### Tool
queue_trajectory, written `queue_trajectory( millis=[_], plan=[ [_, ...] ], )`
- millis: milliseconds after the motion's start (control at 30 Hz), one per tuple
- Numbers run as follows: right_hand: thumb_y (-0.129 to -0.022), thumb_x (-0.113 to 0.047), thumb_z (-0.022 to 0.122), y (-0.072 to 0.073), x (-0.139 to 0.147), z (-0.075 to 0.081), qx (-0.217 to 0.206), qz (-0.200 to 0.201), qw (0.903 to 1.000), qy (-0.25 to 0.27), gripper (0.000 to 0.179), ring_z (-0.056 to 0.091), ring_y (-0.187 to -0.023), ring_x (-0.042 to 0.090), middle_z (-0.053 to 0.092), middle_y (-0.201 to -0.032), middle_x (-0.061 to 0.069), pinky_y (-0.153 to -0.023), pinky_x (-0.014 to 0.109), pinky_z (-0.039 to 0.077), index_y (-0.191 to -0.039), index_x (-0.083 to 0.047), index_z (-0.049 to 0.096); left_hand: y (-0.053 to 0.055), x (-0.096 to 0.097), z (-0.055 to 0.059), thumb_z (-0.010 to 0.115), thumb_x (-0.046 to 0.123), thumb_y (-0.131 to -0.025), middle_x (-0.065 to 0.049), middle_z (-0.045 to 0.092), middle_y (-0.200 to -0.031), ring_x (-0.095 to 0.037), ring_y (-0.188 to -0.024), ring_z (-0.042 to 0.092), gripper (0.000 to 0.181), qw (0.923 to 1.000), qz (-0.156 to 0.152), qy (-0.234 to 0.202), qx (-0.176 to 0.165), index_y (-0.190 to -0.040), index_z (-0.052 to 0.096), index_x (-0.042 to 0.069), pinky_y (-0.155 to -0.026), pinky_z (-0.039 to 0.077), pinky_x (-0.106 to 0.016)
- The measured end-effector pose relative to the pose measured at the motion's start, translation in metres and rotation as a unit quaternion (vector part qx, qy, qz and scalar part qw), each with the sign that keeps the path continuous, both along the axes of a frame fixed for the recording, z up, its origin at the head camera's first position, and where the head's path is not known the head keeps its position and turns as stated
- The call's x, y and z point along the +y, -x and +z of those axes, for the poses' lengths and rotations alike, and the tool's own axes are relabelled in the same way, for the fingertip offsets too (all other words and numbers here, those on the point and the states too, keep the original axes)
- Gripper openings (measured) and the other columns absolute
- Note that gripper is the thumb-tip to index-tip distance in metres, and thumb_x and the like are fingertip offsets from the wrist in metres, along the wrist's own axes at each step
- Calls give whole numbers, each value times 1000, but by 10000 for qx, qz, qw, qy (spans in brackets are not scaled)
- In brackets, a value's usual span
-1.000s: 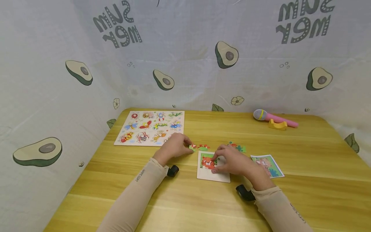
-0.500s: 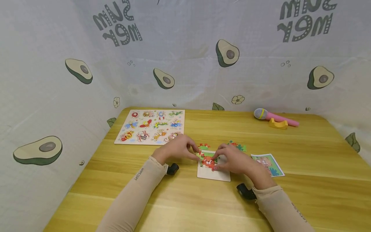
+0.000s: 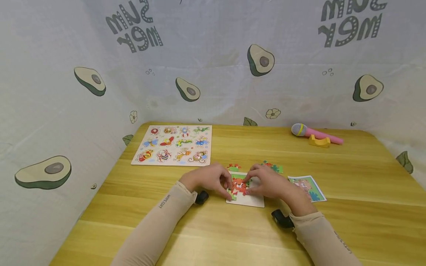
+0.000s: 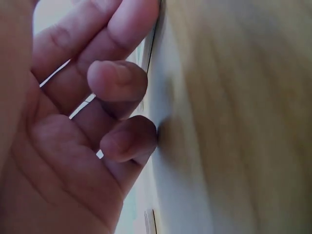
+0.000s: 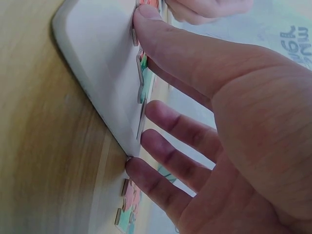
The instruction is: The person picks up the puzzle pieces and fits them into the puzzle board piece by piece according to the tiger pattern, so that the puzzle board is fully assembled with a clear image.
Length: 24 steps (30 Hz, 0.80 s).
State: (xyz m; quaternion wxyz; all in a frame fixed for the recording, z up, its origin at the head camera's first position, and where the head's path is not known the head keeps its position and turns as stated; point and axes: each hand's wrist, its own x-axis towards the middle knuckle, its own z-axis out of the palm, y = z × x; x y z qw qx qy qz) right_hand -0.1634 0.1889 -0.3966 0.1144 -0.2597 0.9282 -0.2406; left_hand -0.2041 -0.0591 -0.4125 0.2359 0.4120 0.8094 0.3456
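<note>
Pinching knobbed jigsaw piece with left hand at lower left of smooth wooden board; touching flat tiger section with relaxed right hand, partly hiding board. Near loose pieces and thin printed card.

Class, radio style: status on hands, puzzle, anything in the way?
Left hand holds piece at near-left corner of board. Right hand touches tiger. Near-right corner bare. Loose pieces beyond, seemingly not in the way.
</note>
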Motion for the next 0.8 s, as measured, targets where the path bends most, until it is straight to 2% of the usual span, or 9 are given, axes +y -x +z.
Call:
queue_trajectory(
  millis=[267,433,800],
  plan=[
    [-85,-32,84,0,0,0,7,-22,10000,-62,19,53,-108,30,58,-112,2,-95,55,44,-100,-23,77,2,0,0,90,31,-78,7,63,-75,-8,-68,54,22,9998,-88,1,169,-92,78,19,-63,45,-22],
    [-85,-32,84,0,0,0,-24,-12,10000,-43,19,54,-108,30,59,-111,2,-95,55,44,-100,-23,77,1,2,0,89,32,-78,7,62,-74,-6,-66,53,22,9995,-153,79,271,-92,77,20,-62,45,-21],
    [-85,-32,83,-1,0,0,-58,-50,10000,-49,19,53,-107,29,58,-112,2,-95,55,44,-100,-23,77,-3,4,3,89,33,-79,5,61,-72,-6,-63,51,22,9998,-54,126,139,-92,78,21,-59,42,-21]
  ],
)
